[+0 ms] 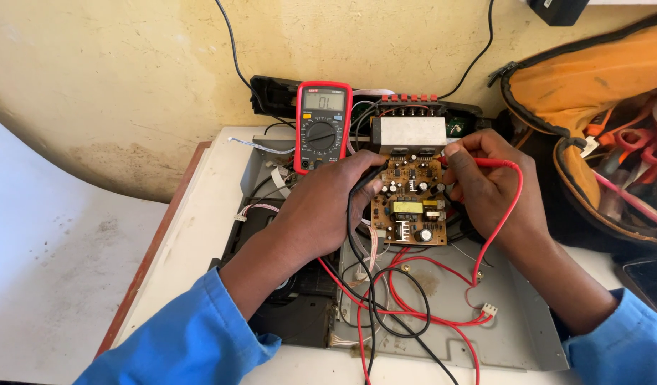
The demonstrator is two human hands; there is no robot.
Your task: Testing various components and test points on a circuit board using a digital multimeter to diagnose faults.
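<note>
Over the brown circuit board in the opened metal chassis, the left hand pinches the black probe and the right hand the red probe, mid-measurement; next, reading the red multimeter demands steady tips.

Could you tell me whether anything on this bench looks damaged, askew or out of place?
Nothing looks broken. The opened grey metal chassis carries a rusty brown stain, red and black leads lie tangled across it, and the brown circuit board sits slightly askew between the left hand and right hand.
</note>
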